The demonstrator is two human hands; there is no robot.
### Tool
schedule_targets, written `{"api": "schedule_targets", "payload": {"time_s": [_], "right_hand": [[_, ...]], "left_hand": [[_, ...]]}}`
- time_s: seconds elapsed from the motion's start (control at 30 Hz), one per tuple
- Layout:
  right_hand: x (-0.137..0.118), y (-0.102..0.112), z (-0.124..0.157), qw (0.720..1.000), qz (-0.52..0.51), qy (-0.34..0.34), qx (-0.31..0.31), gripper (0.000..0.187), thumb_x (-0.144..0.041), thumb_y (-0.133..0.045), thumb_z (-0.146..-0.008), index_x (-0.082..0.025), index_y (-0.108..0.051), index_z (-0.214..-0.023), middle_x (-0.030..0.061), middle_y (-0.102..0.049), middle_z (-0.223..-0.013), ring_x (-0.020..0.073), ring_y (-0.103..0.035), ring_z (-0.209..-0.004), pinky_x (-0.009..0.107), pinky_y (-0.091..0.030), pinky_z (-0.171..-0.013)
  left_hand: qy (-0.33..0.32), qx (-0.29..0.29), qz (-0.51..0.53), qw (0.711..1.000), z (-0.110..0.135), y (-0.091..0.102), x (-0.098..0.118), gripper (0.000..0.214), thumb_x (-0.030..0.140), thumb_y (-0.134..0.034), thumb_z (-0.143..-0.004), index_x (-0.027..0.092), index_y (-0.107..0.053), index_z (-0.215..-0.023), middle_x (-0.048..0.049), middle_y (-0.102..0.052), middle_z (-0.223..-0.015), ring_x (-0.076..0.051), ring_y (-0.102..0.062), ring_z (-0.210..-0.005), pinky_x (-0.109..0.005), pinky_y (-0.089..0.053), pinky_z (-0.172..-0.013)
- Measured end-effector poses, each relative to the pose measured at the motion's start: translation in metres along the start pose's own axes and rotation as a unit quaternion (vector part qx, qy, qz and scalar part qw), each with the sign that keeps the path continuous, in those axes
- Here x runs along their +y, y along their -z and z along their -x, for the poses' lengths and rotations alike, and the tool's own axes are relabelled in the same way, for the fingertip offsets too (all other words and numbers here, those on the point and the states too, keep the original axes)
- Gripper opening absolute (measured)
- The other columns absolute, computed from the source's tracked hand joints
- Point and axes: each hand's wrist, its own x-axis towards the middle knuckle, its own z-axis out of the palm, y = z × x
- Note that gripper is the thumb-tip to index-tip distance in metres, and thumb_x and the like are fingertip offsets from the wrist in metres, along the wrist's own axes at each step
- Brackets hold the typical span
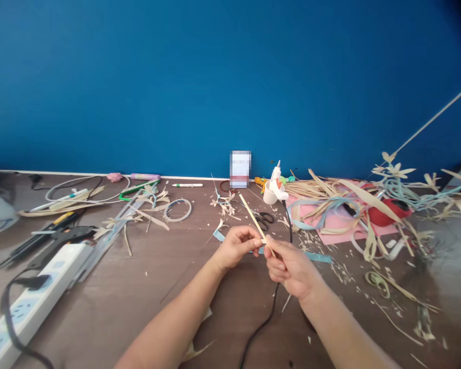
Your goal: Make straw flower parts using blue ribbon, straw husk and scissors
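My left hand (236,246) and my right hand (292,269) meet over the middle of the brown table (138,297). Both pinch the near end of a thin pale straw strip (251,218) that slants up and away to the left. A light blue strip (318,258) lies flat on the table just behind the hands. Black scissors (264,219) lie a little beyond them.
A white glue gun (275,184) stands in a cup, its black cord (267,318) running toward me. A pile of dried leaves and pink paper (338,223) fills the right. A white power strip (34,302), black tools (49,236) and a wire ring (177,210) lie left.
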Motion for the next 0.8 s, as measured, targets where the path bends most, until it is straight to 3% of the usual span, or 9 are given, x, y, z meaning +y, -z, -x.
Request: {"api": "schedule_targets", "payload": {"time_s": [0.17, 0.27, 0.37, 0.5, 0.6, 0.67, 0.8], "right_hand": [[-0.022, 0.006, 0.016, 1.0, -0.019, 0.002, 0.001, 0.033, -0.043, -0.064, -0.064, -0.016, -0.051, -0.051, -0.0123, -0.026, -0.029, 0.0005, -0.014, -0.025, 0.015, -0.012, -0.029], [-0.041, 0.012, 0.022, 0.993, -0.027, 0.098, 0.063, 0.033, -0.043, -0.066, -0.06, -0.017, -0.049, -0.051, -0.0126, -0.025, -0.031, 0.0013, -0.013, -0.028, 0.016, -0.014, -0.03], [-0.041, 0.013, 0.016, 0.962, 0.119, 0.199, 0.142, 0.031, -0.046, -0.06, -0.067, -0.016, -0.054, -0.059, -0.0104, -0.03, -0.035, 0.003, -0.02, -0.031, 0.017, -0.016, -0.033], [-0.016, 0.002, 0.001, 0.897, 0.346, 0.247, 0.122, 0.034, -0.046, -0.048, -0.076, -0.016, -0.057, -0.062, -0.0054, -0.038, -0.043, 0.0078, -0.034, -0.041, 0.02, -0.025, -0.039], [-0.001, -0.007, -0.005, 0.868, 0.395, 0.276, 0.123, 0.033, -0.042, -0.047, -0.078, -0.017, -0.056, -0.057, -0.0012, -0.048, -0.05, 0.0106, -0.042, -0.048, 0.022, -0.031, -0.045], [0.003, -0.008, -0.006, 0.891, 0.357, 0.251, 0.121, 0.035, -0.041, -0.048, -0.078, -0.017, -0.054, -0.054, -0.0023, -0.045, -0.046, 0.0085, -0.036, -0.042, 0.021, -0.026, -0.04], [0.002, -0.004, -0.006, 0.973, 0.18, 0.122, 0.08, 0.038, -0.046, -0.052, -0.073, -0.016, -0.048, -0.049, -0.0098, -0.026, -0.035, 0.0027, -0.016, -0.031, 0.019, -0.009, -0.034]], "left_hand": [[-0.012, 0.004, 0.042, 0.999, 0.0, -0.001, -0.002, 0.018, 0.026, -0.066, -0.065, 0.01, -0.057, -0.064, 0.0005, -0.055, -0.054, -0.007, -0.051, -0.043, -0.019, -0.041, -0.043], [-0.025, 0.046, 0.075, 0.996, -0.002, 0.001, -0.001, 0.02, 0.027, -0.067, -0.063, 0.011, -0.056, -0.061, 0.0018, -0.054, -0.052, -0.006, -0.05, -0.041, -0.018, -0.042, -0.041], [-0.031, 0.062, 0.088, 0.994, -0.003, 0.004, -0.001, 0.021, 0.027, -0.068, -0.063, 0.011, -0.056, -0.059, 0.002, -0.054, -0.052, -0.006, -0.05, -0.041, -0.019, -0.043, -0.041], [-0.006, 0.055, 0.065, 0.996, -0.003, 0.005, -0.005, 0.021, 0.028, -0.07, -0.06, 0.01, -0.057, -0.06, 0.0011, -0.056, -0.051, -0.007, -0.051, -0.041, -0.02, -0.044, -0.041], [0.005, 0.044, 0.063, 0.997, -0.002, 0.005, -0.006, 0.022, 0.028, -0.07, -0.06, 0.01, -0.058, -0.064, -0.0001, -0.058, -0.051, -0.008, -0.052, -0.043, -0.02, -0.043, -0.043], [0.005, 0.028, 0.064, 0.998, -0.001, 0.005, -0.005, 0.022, 0.029, -0.069, -0.062, 0.01, -0.058, -0.066, -0.0009, -0.059, -0.052, -0.009, -0.053, -0.045, -0.02, -0.043, -0.045], [0.01, 0.005, 0.048, 0.999, 0.0, 0.005, -0.003, 0.022, 0.03, -0.067, -0.064, 0.01, -0.058, -0.067, -0.0015, -0.06, -0.054, -0.009, -0.054, -0.048, -0.021, -0.043, -0.048]]}}
